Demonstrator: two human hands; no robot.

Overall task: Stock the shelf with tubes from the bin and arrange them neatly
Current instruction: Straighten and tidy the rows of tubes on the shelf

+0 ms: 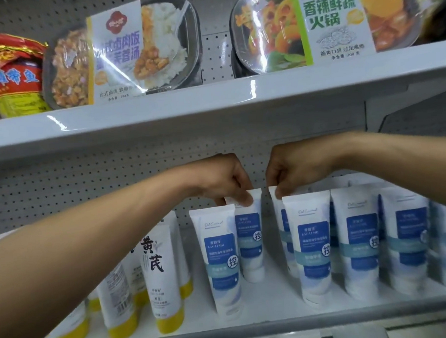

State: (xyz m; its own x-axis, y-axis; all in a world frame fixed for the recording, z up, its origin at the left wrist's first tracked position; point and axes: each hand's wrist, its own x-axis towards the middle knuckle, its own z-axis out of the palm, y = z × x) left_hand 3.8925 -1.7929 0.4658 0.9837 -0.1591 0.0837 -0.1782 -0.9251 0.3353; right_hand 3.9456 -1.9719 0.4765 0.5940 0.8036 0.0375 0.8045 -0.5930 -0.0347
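White tubes with blue labels stand cap-down in rows on the lower shelf (250,322). My left hand (222,178) pinches the crimped top of a second-row blue-label tube (250,239), just behind a front tube (220,262). My right hand (294,169) pinches the top of another blue-label tube (280,215), which stands behind the front tube (312,249) and is mostly hidden by it. More blue-label tubes (357,239) line up to the right. The bin is out of view.
White tubes with yellow caps (162,280) crowd the shelf's left part under my left forearm. The upper shelf (213,104) carries boxed ready meals (138,49) and a red snack bag (10,76). A pegboard back wall (62,182) closes the shelf behind.
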